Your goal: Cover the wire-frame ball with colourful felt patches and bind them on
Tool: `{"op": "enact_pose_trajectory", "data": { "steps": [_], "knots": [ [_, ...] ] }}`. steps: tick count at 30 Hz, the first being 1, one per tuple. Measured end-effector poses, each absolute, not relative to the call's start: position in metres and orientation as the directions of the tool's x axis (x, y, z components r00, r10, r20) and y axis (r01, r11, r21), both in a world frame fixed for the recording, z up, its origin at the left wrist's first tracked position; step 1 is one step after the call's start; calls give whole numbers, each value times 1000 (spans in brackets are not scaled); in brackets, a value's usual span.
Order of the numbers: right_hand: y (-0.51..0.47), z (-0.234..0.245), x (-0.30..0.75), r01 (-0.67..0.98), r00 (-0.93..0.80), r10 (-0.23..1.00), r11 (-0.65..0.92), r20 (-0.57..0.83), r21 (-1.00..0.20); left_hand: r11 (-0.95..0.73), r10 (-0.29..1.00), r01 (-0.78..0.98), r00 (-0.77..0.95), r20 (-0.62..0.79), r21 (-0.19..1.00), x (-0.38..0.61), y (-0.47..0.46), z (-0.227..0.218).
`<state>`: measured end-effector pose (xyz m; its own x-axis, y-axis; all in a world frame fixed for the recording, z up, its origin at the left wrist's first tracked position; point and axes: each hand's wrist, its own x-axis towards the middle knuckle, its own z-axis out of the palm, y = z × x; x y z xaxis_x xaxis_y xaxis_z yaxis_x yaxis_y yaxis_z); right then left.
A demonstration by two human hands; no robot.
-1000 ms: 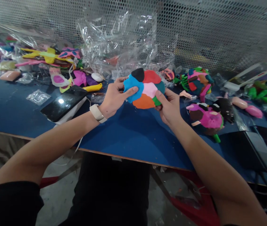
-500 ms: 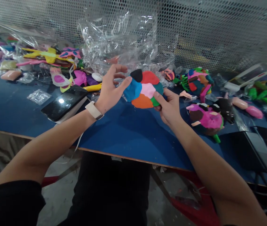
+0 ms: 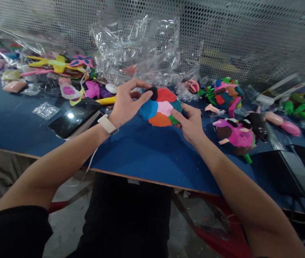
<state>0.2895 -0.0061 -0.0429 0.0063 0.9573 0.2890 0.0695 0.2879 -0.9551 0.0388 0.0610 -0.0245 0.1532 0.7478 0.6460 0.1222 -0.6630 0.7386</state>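
Observation:
A rounded piece of modelling clay [image 3: 163, 108], patched in red, pink, orange, blue, green and teal, is held up over the blue table. My right hand [image 3: 192, 122] grips its right edge, thumb on the green patch and fingers behind. At the upper left edge sits a black clay patch [image 3: 154, 93]. My left hand [image 3: 129, 100] pinches that black patch between thumb and fingertips; its other fingers curl behind. A pale watch strap circles my left wrist.
Left of my hands lies a phone [image 3: 73, 120] beside a small clear packet [image 3: 45, 110]. Clear plastic wrap [image 3: 139, 46] stands behind, against a perforated metal panel [image 3: 238, 28]. A pink clay figure [image 3: 240, 134] and a multicoloured one [image 3: 229, 94] sit right. A black device [image 3: 287, 172] lies near the table's right edge.
My left thumb and fingers have closed onto the black patch, from spread beside the blue one. The clay piece and my right hand have shifted slightly left and down.

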Motion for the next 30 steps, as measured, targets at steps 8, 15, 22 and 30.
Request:
{"op": "enact_pose_trajectory", "data": {
  "steps": [8, 15, 22, 30],
  "knots": [
    [-7, -41, 290, 94, -32, 959, 285, 283, -954, -552, 807, -17, 243, 539, 834, 33, 66, -18],
    [-8, -39, 289, 104, -32, 964, 266, 264, -958, -405, 852, -43, 346, 394, 913, 33, 60, -12],
    [-9, -38, 289, 122, -46, 965, 262, 258, -957, -473, 837, 8, 318, 446, 881, 33, 58, -11],
    [-9, -40, 291, 149, -59, 959, 284, 278, -947, -466, 834, 12, 341, 434, 885, 36, 51, -8]
  ]
}}
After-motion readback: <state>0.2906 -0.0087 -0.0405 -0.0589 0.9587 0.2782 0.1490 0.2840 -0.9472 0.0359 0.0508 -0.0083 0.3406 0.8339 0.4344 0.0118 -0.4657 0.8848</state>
